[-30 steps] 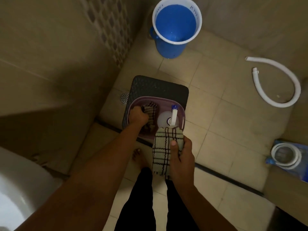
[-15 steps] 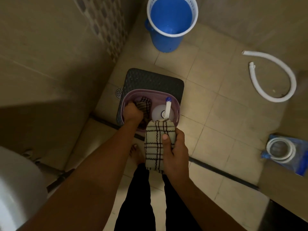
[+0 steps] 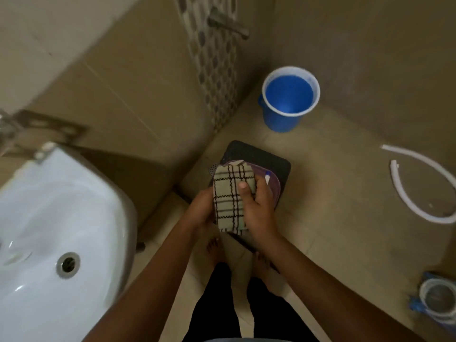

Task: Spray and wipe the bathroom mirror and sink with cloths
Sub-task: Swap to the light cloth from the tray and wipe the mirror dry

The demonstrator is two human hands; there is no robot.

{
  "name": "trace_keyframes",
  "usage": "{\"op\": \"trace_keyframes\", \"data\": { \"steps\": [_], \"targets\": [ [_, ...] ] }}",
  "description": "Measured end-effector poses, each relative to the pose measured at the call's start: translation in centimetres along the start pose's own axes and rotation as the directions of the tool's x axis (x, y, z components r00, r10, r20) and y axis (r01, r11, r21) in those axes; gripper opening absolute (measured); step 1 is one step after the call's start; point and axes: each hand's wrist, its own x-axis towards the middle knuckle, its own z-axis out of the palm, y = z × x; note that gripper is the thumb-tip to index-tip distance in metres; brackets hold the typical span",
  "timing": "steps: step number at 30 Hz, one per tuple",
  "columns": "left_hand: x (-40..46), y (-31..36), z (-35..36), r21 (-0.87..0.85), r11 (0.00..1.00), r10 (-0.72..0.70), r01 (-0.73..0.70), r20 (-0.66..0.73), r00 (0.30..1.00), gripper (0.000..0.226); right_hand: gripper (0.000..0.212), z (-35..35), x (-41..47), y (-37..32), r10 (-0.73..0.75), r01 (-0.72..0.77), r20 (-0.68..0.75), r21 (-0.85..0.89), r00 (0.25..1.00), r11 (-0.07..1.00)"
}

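Observation:
A cream plaid cloth [image 3: 229, 193] is folded and held upright between both hands, above the purple basket [image 3: 275, 187]. My right hand [image 3: 260, 211] grips its right side with the thumb across the front. My left hand [image 3: 201, 212] clasps its left edge from behind. A second cloth layer seems to peek out behind it, but I cannot tell for sure. The white-and-blue tip of the spray bottle [image 3: 267, 178] shows in the basket beside my right fingers. The white sink [image 3: 49, 218] is at the lower left. No mirror is in view.
The basket sits on a black stool [image 3: 269, 157] on the tiled floor. A blue bucket [image 3: 288, 99] stands in the far corner under a wall tap [image 3: 228, 24]. A white hose [image 3: 419, 191] lies at the right, a blue object with coiled tubing [image 3: 435, 298] at the lower right.
My left hand has come up out of the basket and joined the right on the plaid cloth. The view has swung left and up, which brings the sink into sight.

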Motion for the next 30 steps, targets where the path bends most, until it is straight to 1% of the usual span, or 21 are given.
{"op": "trace_keyframes", "data": {
  "steps": [2,3,6,8,10,12,13,15,17,18,20,21,22,23,24,25,26,27,30],
  "targets": [
    [-2.6,1.0,-0.3,-0.175,0.985,0.013,-0.005,0.042,0.999,0.043,0.022,0.3,-0.1,-2.1,-0.006,-0.001,0.103,0.064,0.995,0.998],
    [-3.8,1.5,-0.4,-0.258,0.965,0.047,-0.034,0.045,0.998,0.044,0.021,0.6,-0.3,-3.2,-0.014,0.002,0.153,0.081,0.988,0.997],
    [-7.7,3.6,-0.3,-0.448,0.878,0.17,-0.166,-0.031,0.985,0.047,0.023,2.0,-1.3,-5.9,-0.072,0.05,0.263,0.09,0.962,0.995],
    [-10.1,4.6,0.0,-0.563,0.793,0.244,-0.234,-0.059,0.968,0.047,0.025,3.1,-2.1,-7.1,-0.155,0.146,0.285,0.054,0.946,0.988],
    [-12.3,4.9,-0.7,-0.63,0.717,0.29,-0.298,-0.118,0.95,0.047,0.035,4.4,-3.1,-8.5,-0.268,0.294,0.292,-0.049,0.918,0.955],
    [-14.3,5.0,-1.9,-0.638,0.679,0.31,-0.363,-0.198,0.93,0.052,0.042,5.7,-4.1,-9.8,-0.366,0.421,0.298,-0.147,0.882,0.895],
    [-15.3,4.9,-2.6,-0.643,0.661,0.312,-0.387,-0.234,0.921,0.055,0.04,6.5,-4.6,-10.4,-0.396,0.456,0.301,-0.166,0.868,0.874],
    [-17.3,4.6,-4.5,-0.626,0.651,0.3,-0.43,-0.309,0.903,0.062,0.037,8.1,-6.1,-11.7,-0.411,0.475,0.321,-0.154,0.854,0.867],
    [-19.2,4.5,-6.1,-0.57,0.681,0.273,-0.46,-0.385,0.882,0.062,0.044,9.8,-7.7,-12.7,-0.384,0.454,0.389,-0.105,0.837,0.885],
    [-20.4,4.3,-7.1,-0.532,0.699,0.263,-0.477,-0.429,0.864,0.06,0.051,10.9,-8.8,-13.2,-0.37,0.449,0.446,-0.082,0.815,0.89],
    [-22.6,3.7,-9.2,-0.425,0.743,0.245,-0.517,-0.545,0.802,0.052,0.066,13.0,-11.0,-13.9,-0.331,0.452,0.559,-0.088,0.76,0.888],
    [-23.7,3.4,-10.4,-0.36,0.763,0.252,-0.538,-0.6,0.759,0.048,0.067,14.1,-12.2,-14.3,-0.315,0.468,0.606,-0.108,0.73,0.877],
    [-24.7,3.2,-11.4,-0.306,0.781,0.256,-0.545,-0.64,0.725,0.046,0.062,15.0,-13.1,-14.4,-0.305,0.484,0.645,-0.116,0.701,0.867],
    [-26.0,3.0,-12.7,-0.272,0.788,0.257,-0.552,-0.67,0.697,0.044,0.048,16.4,-14.2,-14.5,-0.298,0.497,0.669,-0.124,0.681,0.859],
    [-27.2,2.6,-14.0,-0.249,0.794,0.256,-0.555,-0.691,0.676,0.042,0.033,17.7,-15.2,-14.6,-0.293,0.496,0.677,-0.122,0.675,0.86],
    [-28.5,2.1,-15.4,-0.237,0.798,0.256,-0.554,-0.698,0.668,0.041,0.022,18.9,-16.3,-14.7,-0.291,0.486,0.674,-0.117,0.679,0.866],
    [-29.9,1.7,-16.7,-0.242,0.799,0.261,-0.55,-0.686,0.68,0.042,0.018,20.1,-17.3,-14.9,-0.287,0.47,0.668,-0.107,0.687,0.876],
    [-31.0,1.3,-17.8,-0.25,0.797,0.269,-0.549,-0.668,0.694,0.042,0.018,21.0,-18.3,-15.1,-0.275,0.447,0.67,-0.094,0.69,0.89],
    [-34.4,-0.6,-21.8,-0.266,0.778,0.271,-0.569,-0.675,0.686,0.038,0.023,24.4,-22.0,-16.0,-0.223,0.357,0.699,-0.049,0.679,0.933]
  ]
}}
